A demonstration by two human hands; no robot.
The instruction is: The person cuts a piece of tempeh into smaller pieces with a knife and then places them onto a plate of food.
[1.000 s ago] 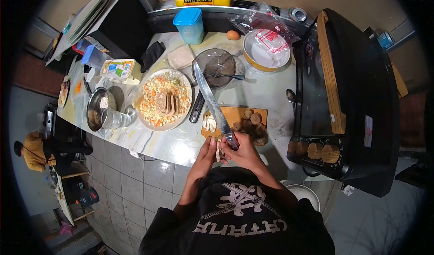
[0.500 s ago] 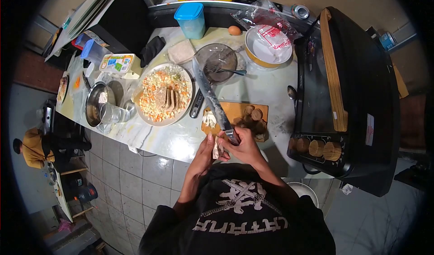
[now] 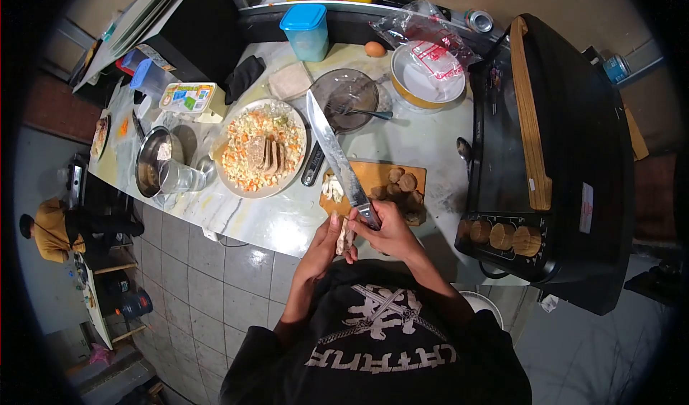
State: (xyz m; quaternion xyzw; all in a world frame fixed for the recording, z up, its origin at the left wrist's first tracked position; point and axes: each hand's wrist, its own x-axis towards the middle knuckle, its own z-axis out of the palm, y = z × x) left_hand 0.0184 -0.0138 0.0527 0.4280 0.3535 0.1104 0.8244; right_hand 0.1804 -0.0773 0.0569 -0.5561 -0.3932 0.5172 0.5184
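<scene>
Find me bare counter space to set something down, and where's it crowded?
The widest bare counter looks to be between the cutting board and oven, below the round pan; a spoon sits beside the oven. Another patch lies between the food plate and the front edge. It's crowded left, around the metal bowl and clear cup.

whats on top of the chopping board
White chopped bits lie at the left of the chopping board, brown rounded pieces at the right. The knife and right hand cover part, hiding what's there.
</scene>
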